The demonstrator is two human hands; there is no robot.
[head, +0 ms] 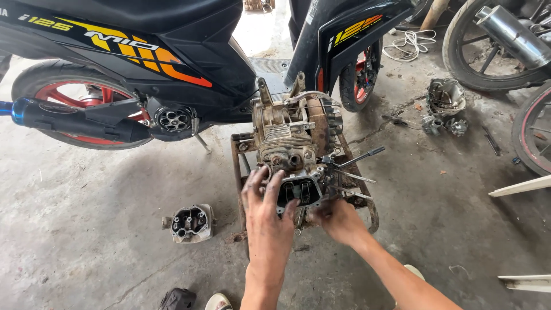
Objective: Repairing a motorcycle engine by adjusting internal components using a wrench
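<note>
1. The engine [290,138] sits on a rusty stand [367,213] on the concrete floor [86,229], just in front of a black scooter [143,57].
2. The left hand [267,209] lies on the engine's near end, fingers spread and released.
3. The right hand [338,221] touches its lower right edge; I cannot tell its grip.
4. A cylinder head [191,223] lies apart, left.

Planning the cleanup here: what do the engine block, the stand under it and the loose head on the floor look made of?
Engine block: likely cast aluminium, dull grey-brown, finned, coated in grime.
Stand: steel frame, rusty brown all over.
Loose head: cast light-grey metal, probably aluminium, matte and dirty.
</note>
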